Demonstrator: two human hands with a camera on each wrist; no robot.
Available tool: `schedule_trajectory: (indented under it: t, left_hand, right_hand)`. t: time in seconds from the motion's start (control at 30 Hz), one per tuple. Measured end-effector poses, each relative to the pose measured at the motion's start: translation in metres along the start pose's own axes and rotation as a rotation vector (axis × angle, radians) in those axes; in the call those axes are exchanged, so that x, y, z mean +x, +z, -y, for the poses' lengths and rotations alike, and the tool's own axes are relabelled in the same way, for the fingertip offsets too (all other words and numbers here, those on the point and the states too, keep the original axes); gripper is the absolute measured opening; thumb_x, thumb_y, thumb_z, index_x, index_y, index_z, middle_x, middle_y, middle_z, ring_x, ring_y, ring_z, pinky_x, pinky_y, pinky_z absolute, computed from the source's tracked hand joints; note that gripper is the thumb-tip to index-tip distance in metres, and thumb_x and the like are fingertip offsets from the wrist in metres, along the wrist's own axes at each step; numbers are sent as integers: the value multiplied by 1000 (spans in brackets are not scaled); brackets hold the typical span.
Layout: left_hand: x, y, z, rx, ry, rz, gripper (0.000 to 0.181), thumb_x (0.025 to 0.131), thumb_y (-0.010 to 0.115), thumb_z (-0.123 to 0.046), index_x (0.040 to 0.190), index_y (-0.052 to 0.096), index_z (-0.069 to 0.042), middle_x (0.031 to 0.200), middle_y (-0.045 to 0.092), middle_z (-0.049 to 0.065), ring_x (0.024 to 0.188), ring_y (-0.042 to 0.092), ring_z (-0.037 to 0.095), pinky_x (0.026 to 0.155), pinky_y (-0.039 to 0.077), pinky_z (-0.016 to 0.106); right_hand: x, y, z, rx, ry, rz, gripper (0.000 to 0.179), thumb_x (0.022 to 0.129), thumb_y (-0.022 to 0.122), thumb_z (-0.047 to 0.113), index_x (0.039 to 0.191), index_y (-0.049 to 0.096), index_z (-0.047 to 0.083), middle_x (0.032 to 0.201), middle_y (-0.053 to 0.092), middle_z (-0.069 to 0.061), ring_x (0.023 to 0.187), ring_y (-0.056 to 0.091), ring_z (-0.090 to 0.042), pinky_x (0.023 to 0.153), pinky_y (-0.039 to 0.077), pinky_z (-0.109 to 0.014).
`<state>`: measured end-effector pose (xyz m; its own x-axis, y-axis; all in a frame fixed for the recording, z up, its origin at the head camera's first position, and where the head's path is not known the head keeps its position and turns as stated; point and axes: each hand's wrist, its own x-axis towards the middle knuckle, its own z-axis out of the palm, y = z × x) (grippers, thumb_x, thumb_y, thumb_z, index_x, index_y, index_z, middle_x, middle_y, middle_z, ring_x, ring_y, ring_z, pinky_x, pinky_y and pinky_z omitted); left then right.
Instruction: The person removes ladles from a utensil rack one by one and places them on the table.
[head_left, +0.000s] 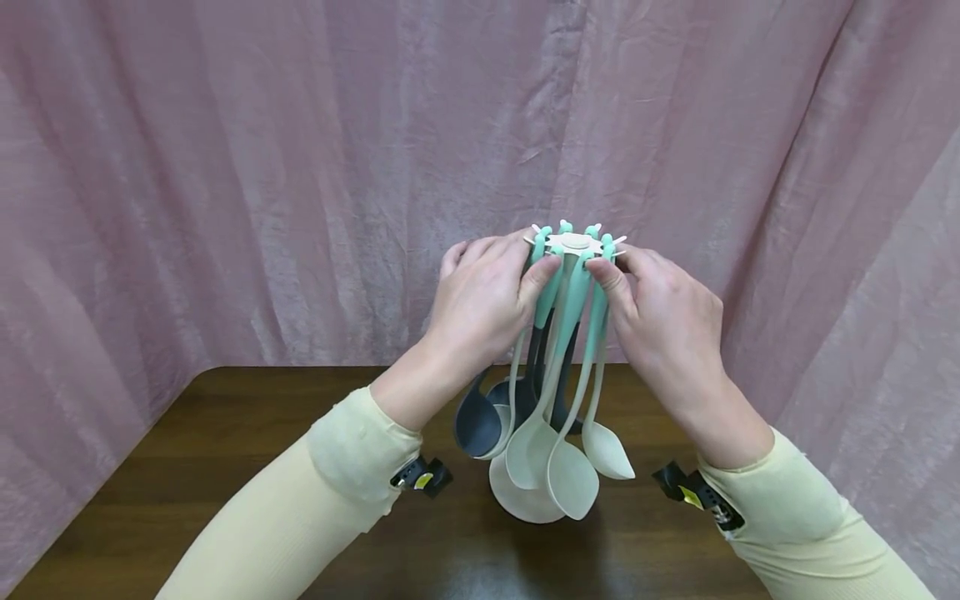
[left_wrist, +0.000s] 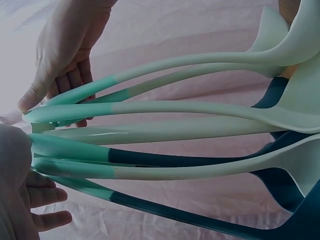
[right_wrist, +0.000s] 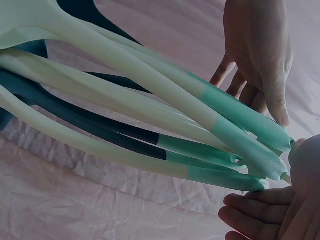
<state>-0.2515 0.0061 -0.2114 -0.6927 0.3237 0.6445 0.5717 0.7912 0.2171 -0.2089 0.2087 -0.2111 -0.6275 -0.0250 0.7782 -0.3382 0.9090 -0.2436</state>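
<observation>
In the head view, a utensil stand with a white top rack (head_left: 575, 242) and a round white base (head_left: 525, 500) is upright before me. Mint-handled utensils hang around it. Among them are a dark ladle (head_left: 477, 423), a pale spoon (head_left: 573, 481) and a pale pointed-bowl ladle (head_left: 609, 451). My left hand (head_left: 483, 287) is at the rack's left side, thumb on a mint handle (left_wrist: 70, 145). Opposite it, my right hand (head_left: 667, 312) has its thumb at another handle's top. Fingers of both hands extend fairly straight beside the handles in the wrist views.
The stand rests on a dark brown wooden table (head_left: 225, 467). Pink curtains (head_left: 300, 183) hang behind the table and along its right side. Small black wrist devices (head_left: 422, 477) sit at both pale yellow cuffs.
</observation>
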Motion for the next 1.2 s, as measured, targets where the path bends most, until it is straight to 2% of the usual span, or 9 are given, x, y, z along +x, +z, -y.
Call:
schedule_trajectory:
  t: [0.27, 0.53, 0.77, 0.93, 1.0, 1.1, 1.2]
  left_hand:
    - [-10, -4, 2, -31, 4, -26, 63, 118, 38, -56, 163, 54, -16, 165, 56, -3, 147, 56, 26, 126, 27, 59]
    - [-14, -6, 4, -45, 28, -51, 60, 118, 40, -55, 163, 54, -17, 166, 54, -2, 147, 56, 27, 124, 30, 57]
    - [-17, -6, 9, -64, 32, -66, 58, 118, 43, -54, 163, 52, -19, 166, 54, -2, 149, 54, 22, 122, 34, 53]
    - [-27, -3, 14, -94, 22, -71, 61, 117, 47, -53, 164, 51, -14, 165, 55, 3, 149, 55, 24, 123, 34, 51]
    - [-34, -1, 16, -104, 16, -74, 61, 117, 49, -51, 165, 51, -13, 164, 56, 4, 148, 55, 25, 124, 34, 52]
    - [-43, 3, 20, -108, 17, -89, 59, 117, 53, -48, 163, 52, -11, 162, 57, 6, 147, 57, 28, 123, 35, 53]
    - [-52, 8, 24, -101, 32, -109, 56, 115, 59, -43, 160, 55, -10, 159, 61, 8, 143, 59, 29, 121, 37, 54]
  right_hand:
    - [-4, -2, 4, 4, -33, -18, 64, 109, 55, 64, 133, 78, 9, 130, 78, -14, 110, 76, -38, 74, 54, -61]
    - [-4, -4, 2, -24, -98, -72, 82, 106, 41, 76, 130, 80, 9, 117, 81, -15, 99, 76, -38, 68, 53, -60]
    - [0, -14, -1, -66, -112, -126, 84, 106, 37, 78, 133, 79, 11, 124, 80, -11, 109, 75, -39, 71, 54, -61]
    - [2, -20, -4, -80, -140, -190, 87, 107, 34, 78, 137, 77, 9, 128, 77, -14, 115, 71, -41, 69, 53, -60]
    - [4, -21, -5, -49, -174, -192, 83, 109, 35, 75, 141, 74, 9, 132, 74, -15, 121, 69, -41, 73, 54, -61]
    - [8, -20, -5, 26, -241, -161, 76, 112, 38, 68, 148, 70, 9, 141, 71, -13, 131, 64, -39, 90, 55, -61]
    - [10, -19, -4, 76, -300, -124, 71, 113, 41, 63, 152, 66, 9, 147, 69, -11, 137, 61, -37, 105, 51, -60]
